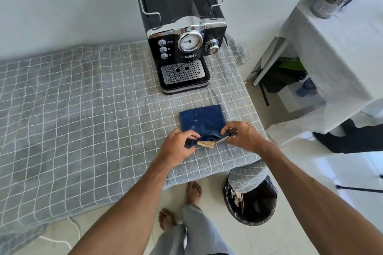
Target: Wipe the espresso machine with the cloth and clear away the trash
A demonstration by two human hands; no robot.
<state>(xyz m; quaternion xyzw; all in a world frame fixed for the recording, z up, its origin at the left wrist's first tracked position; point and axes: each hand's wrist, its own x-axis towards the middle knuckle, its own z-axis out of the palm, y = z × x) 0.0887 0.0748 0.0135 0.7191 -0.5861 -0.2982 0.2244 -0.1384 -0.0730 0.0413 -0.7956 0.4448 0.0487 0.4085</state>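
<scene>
A black and chrome espresso machine [182, 33] stands at the back right of the table. In front of it lies a dark blue cloth [202, 119], folded flat. My left hand [178, 144] pinches the cloth's near left corner. My right hand [241, 135] pinches its near right corner. Both corners are lifted slightly off the table. Tan paper trash [207, 144] pokes out from under the lifted near edge, between my two hands.
A grey checked tablecloth [83, 109] covers the table. A black-lined trash bin [251, 201] stands on the floor below the table's near right corner, with scraps inside. My bare feet are beside it. A white side table at right holds a metal utensil holder [331, 0].
</scene>
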